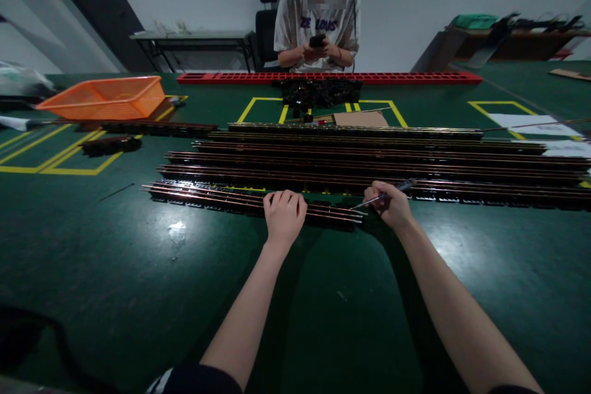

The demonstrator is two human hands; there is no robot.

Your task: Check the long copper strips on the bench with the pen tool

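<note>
A short dark strip with copper-coloured rods along it lies nearest to me on the green table. My left hand is closed over it right of its middle, fingers curled across the rods. Gripped in my right hand is a slim screwdriver, its handle sticking out to the upper right. The thin shaft slants down left to the rods at the strip's right end; whether the tip touches them I cannot tell. Longer dark strips with copper rods lie side by side just beyond both hands.
An orange basket stands at the far left, near a small dark piece. Black parts are heaped before a long red rail. Cardboard lies behind the strips. Across the table a person holds a phone.
</note>
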